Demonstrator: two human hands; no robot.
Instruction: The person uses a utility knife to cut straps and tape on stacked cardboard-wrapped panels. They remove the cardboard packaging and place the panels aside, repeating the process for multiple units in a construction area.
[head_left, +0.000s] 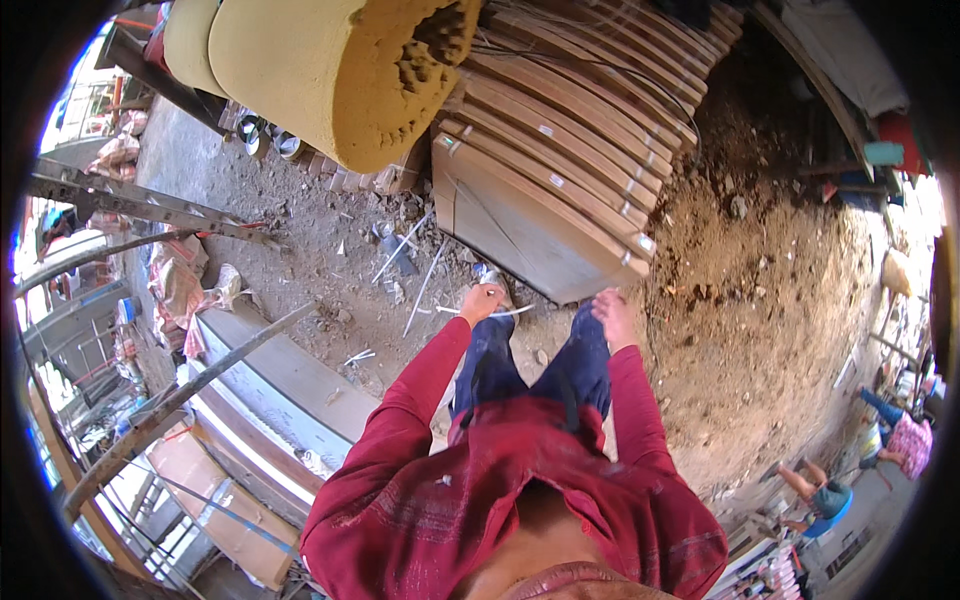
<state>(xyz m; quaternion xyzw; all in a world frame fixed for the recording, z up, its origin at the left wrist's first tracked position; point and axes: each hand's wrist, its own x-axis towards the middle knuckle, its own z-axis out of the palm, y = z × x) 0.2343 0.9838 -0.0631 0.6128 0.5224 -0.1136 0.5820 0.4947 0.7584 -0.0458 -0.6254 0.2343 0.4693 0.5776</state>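
My left hand point(481, 301) is closed around a thin white plastic strap point(517, 311), whose ends stick out on both sides, in front of my left leg. My right hand point(616, 317) is by my right knee, beside the near corner of a flat cardboard box point(520, 225). Its fingers look loosely bent and partly apart, with nothing visible in them; whether they touch the box is unclear. This box leans at the front of a row of several similar flat boxes point(570, 130), some bound with pale straps.
Loose white strips point(425, 288) lie on the dirt floor ahead. A big yellow foam roll point(290, 70) looms at the upper left. Wooden poles point(190, 395) and long packages point(270, 375) are on the left. Rough soil point(760, 300) spreads rightward; another person point(825, 500) crouches at the lower right.
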